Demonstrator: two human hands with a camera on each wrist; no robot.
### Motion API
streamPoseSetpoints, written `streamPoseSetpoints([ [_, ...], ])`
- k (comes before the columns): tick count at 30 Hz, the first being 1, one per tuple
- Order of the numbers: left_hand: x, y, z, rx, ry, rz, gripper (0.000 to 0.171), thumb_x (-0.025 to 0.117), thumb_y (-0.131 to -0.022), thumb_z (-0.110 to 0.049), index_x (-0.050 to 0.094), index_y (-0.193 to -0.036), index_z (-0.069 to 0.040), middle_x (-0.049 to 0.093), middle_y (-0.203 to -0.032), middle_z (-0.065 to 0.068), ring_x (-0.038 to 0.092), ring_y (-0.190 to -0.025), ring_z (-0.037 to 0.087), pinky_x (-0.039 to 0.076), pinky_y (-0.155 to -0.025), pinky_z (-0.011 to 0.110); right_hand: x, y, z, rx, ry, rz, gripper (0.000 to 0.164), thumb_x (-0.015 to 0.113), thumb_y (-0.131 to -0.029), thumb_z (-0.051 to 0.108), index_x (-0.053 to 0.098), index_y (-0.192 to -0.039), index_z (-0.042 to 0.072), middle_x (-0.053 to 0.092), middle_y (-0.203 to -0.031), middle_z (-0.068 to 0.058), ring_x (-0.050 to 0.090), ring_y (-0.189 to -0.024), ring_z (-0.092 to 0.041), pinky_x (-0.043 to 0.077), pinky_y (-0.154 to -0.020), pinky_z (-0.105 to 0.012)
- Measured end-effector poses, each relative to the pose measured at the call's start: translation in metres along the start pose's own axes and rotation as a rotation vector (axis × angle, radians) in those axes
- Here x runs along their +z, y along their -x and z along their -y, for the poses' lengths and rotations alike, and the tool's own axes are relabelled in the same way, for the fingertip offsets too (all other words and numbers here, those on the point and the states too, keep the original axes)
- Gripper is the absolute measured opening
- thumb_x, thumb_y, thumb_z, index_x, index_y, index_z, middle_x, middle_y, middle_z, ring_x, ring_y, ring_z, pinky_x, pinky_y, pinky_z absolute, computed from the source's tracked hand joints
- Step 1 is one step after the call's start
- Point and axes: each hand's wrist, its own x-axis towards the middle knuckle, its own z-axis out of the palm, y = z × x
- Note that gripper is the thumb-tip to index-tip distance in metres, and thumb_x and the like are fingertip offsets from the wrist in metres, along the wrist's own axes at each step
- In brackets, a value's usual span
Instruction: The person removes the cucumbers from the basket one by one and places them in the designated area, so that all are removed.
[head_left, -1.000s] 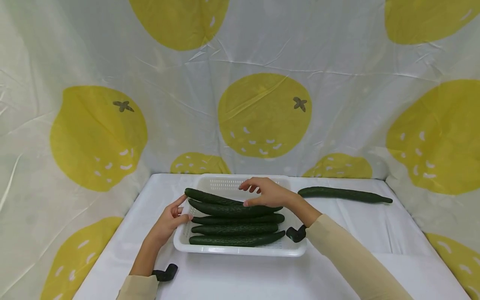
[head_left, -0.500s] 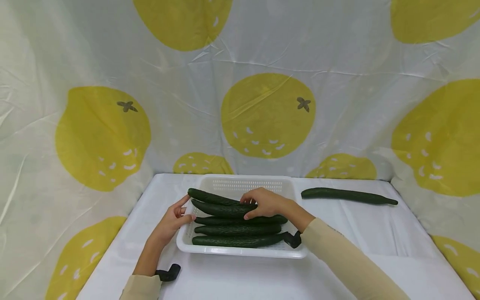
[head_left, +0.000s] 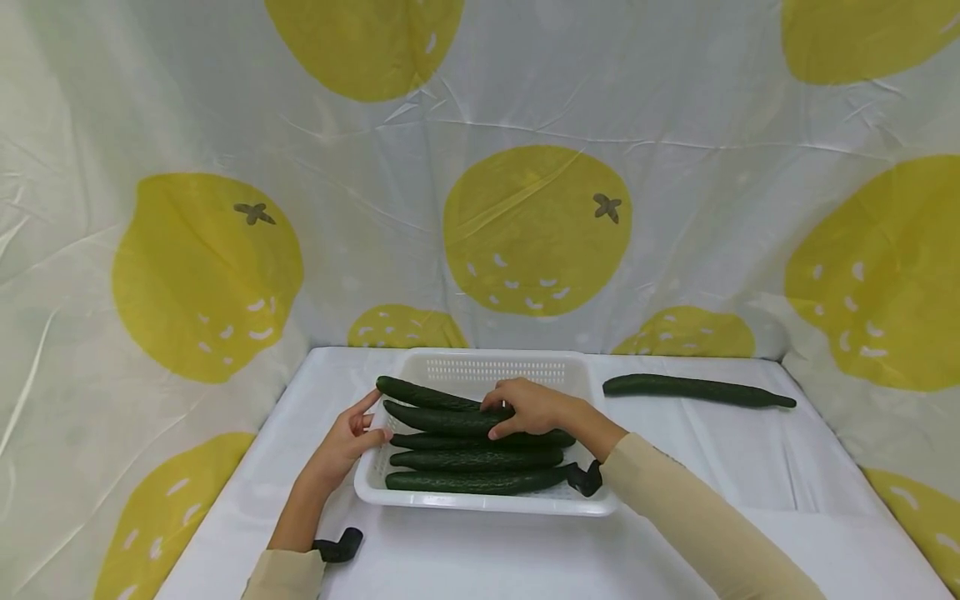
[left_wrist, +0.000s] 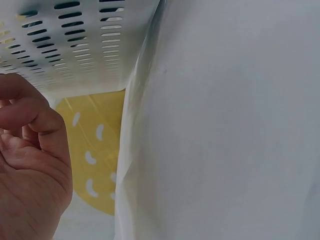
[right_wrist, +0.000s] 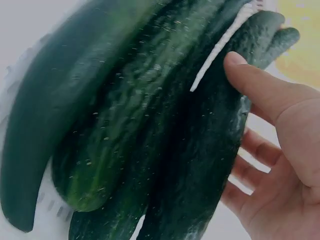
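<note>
A white perforated plastic basket (head_left: 487,502) holds several dark green cucumbers lying crosswise. My left hand (head_left: 341,446) grips the basket's left rim, its thumb over the edge; one fingertip is close to the end of the rearmost cucumber (head_left: 420,394). In the left wrist view that hand (left_wrist: 35,160) has bent fingers beneath the basket wall (left_wrist: 95,55). My right hand (head_left: 532,406) holds the second cucumber from the back (head_left: 435,419) near its right part. The right wrist view has the thumb (right_wrist: 250,75) on this cucumber's side, with the other fingers partly hidden behind it.
One more cucumber (head_left: 697,391) lies on the white-covered table (head_left: 465,558), right of the basket. Behind stands a white curtain (head_left: 360,200) printed with yellow fruit. A black wrist mount (head_left: 585,479) overhangs the basket's right front.
My right hand has come down from above the rear cucumbers and closed round the second one from the back. My left hand has stayed at the rim. The head view has shifted slightly.
</note>
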Motion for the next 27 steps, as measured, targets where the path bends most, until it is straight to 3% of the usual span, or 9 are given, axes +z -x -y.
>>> streamPoseSetpoints([
  [7,0.0,0.0,0.001,0.008,0.017,0.008,0.09,0.062,-0.095,0.002,0.007,-0.166,-0.005,0.077,-0.112,0.003,0.069,-0.093,0.006,0.06,-0.085,0.026,-0.006,0.006,0.002,0.002,-0.056,0.021,0.044,0.074,-0.095,0.035,0.067,-0.134,0.016,0.069,-0.134,0.0,0.065,-0.121,-0.021,0.053,-0.102,-0.04],
  [17,0.001,0.0,0.004,0.018,0.034,0.015,0.089,0.06,-0.095,0.003,0.006,-0.165,-0.004,0.076,-0.113,0.0,0.07,-0.098,0.005,0.059,-0.088,0.027,-0.01,0.013,0.007,-0.015,-0.065,-0.063,0.045,0.071,-0.097,0.038,0.066,-0.137,0.019,0.066,-0.138,0.001,0.06,-0.13,-0.02,0.048,-0.109,-0.042],
  [27,0.001,-0.001,0.003,0.034,0.003,-0.001,0.085,0.06,-0.094,0.002,0.016,-0.166,-0.009,0.064,-0.132,0.03,0.071,-0.097,0.008,0.06,-0.087,0.03,-0.029,0.029,0.017,-0.02,-0.079,-0.141,0.047,0.071,-0.097,0.038,0.065,-0.139,0.019,0.065,-0.14,0.0,0.058,-0.133,-0.022,0.048,-0.11,-0.045],
])
